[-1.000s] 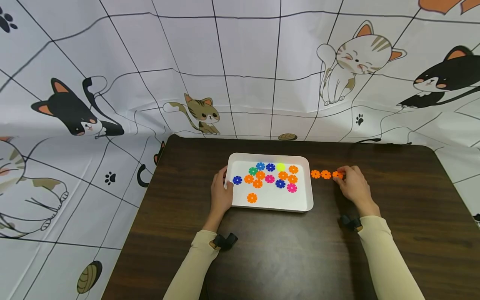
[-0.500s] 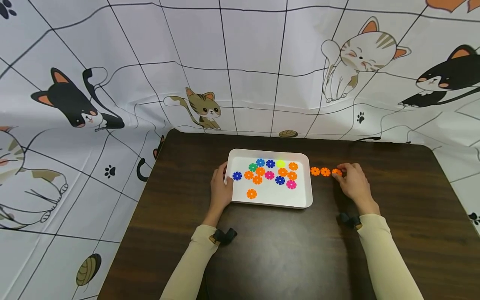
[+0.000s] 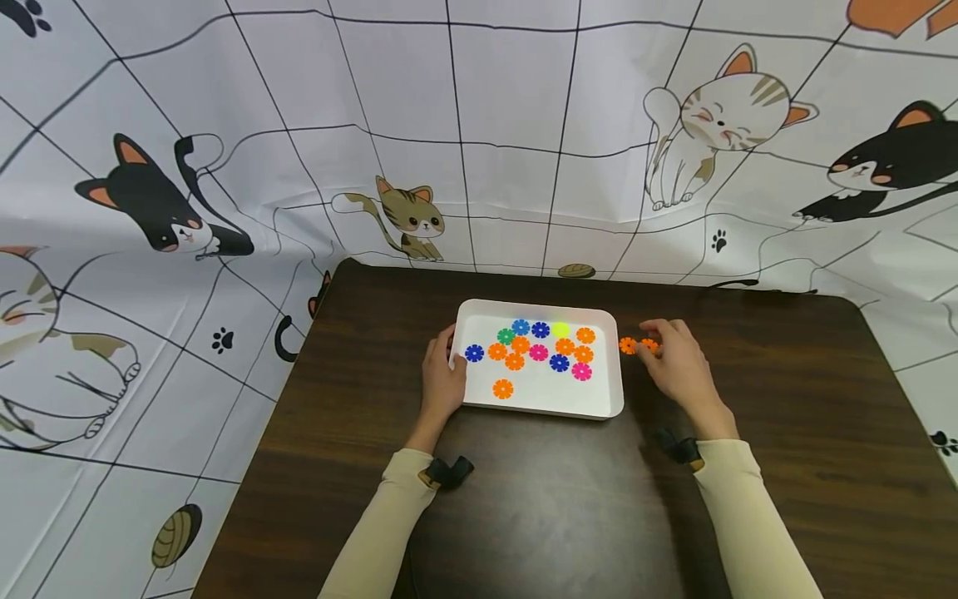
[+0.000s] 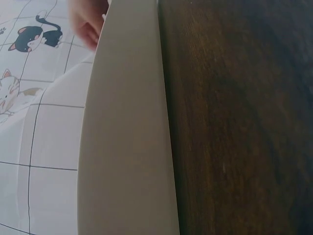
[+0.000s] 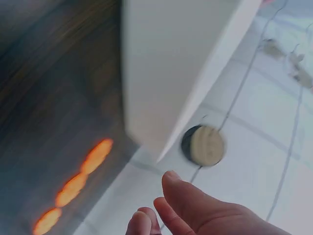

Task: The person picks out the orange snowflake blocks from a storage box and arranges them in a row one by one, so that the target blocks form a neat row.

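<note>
My left hand [image 3: 443,374] grips the left side of a white tray [image 3: 554,403], with the thumb at its rim. In the tray lie notched, flower-like plastic discs in orange, pink, blue, green and yellow. Right of the tray, orange discs [image 3: 629,345] sit on the table; the right wrist view shows three of these orange discs [image 5: 71,190] in a touching row. My right hand [image 3: 679,370] is over this row, hiding part of it in the head view. Its thumb and fingertips are apart, nothing visible between them. The left wrist view shows mostly the tray's outer wall [image 4: 129,122].
A dark wooden table [image 3: 554,507] carries everything. Behind it hangs a white cloth [image 3: 509,100] with grid lines and printed cats. Each wrist wears a black camera mount, such as the left mount [image 3: 449,474].
My right hand has let go of the rightmost orange disc and moved left, closer to the tray. My left hand and the tray stay in place.
</note>
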Demonstrator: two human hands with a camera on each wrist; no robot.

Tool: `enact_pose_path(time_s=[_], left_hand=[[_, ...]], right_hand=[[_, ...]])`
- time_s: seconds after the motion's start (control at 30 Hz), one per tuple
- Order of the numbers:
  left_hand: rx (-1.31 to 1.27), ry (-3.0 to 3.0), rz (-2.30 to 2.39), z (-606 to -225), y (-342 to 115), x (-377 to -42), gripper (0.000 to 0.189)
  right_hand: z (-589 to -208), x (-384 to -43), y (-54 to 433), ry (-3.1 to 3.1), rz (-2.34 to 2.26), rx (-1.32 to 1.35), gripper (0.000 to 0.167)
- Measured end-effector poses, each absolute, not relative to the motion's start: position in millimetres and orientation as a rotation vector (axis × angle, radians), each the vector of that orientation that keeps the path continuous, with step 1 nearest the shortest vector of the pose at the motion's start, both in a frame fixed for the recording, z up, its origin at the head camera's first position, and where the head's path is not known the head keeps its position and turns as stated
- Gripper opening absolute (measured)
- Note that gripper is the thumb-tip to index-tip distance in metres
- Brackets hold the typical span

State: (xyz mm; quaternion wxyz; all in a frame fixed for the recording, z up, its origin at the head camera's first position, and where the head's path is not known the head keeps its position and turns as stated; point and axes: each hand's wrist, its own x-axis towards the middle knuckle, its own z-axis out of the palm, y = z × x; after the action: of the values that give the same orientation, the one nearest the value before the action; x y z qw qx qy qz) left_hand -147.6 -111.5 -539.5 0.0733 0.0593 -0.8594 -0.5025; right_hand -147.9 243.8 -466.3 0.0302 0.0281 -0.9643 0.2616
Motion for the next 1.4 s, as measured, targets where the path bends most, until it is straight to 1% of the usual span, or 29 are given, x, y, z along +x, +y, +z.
enact_pose_path(time_s=[0.23, 0.43, 0.53, 0.7, 0.8, 1.13, 1.4], left_hand=[[0.179, -2.591, -1.52, -539.5, -110.9, -148.4, 0.052], [0.184, -2.579, -1.52, -538.3, -112.0, -146.9, 0.052], [0.183, -2.572, -1.522, -537.9, -112.8, -146.0, 0.052], [0.186, -2.573, -1.514, -538.4, -114.0, -145.3, 0.052], [0.19, -2.57, -1.519, -538.4, -114.1, -145.8, 0.052], [0.18, -2.562, -1.52, -536.2, -112.8, -146.6, 0.052], [0.165, -2.562, -1.507, -534.9, -111.0, -145.9, 0.052]], right_hand=[[-459.2, -139.9, 202.1, -3.016, 0.841, 0.167, 0.044], [-461.0, -135.0, 163.8, -3.054, 0.854, 0.334, 0.047], [-463.1, -133.7, 145.2, -3.077, 0.884, 0.457, 0.044], [-467.6, -133.8, 120.0, -3.08, 0.939, 0.694, 0.033], [-470.4, -135.7, 108.3, -3.077, 0.938, 0.784, 0.029], [-480.4, -142.9, 87.0, -3.135, 0.908, 0.862, 0.027], [-487.6, -144.0, 77.6, -3.2, 0.896, 0.78, 0.032]])
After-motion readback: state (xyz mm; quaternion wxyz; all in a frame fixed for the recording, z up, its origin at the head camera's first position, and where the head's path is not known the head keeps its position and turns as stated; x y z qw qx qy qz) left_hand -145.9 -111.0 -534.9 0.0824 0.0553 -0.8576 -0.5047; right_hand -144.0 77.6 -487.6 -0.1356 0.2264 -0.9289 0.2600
